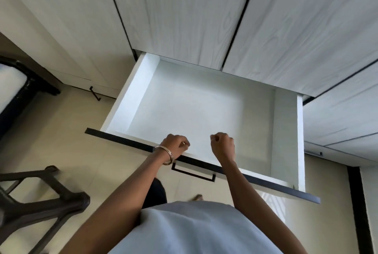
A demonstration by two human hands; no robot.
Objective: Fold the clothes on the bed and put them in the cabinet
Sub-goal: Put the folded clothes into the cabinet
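- Head view, starting at the left edge: a dark chair frame [41, 198] stands on the pale tiled floor [61, 141], with another dark-framed piece [18, 82] further back against the wall.
- Left hand [176, 145], a metal bangle [164, 154] on its wrist, hovers over the front rim of the pulled-out drawer [126, 98]; its fingers are curled into a loose fist and hold nothing I can see.
- Dark bar handle [193, 173] sits on the drawer front, just below and between the two wrists.
- Right hand [223, 145] hangs beside the left, also fisted over the white drawer floor, a ring on one finger, nothing gripped.
- Cabinet [184, 12] rises behind, its pale wood-grain doors split by dark gaps.
- Clothes: none show in the drawer.
- Writing: none I can read.
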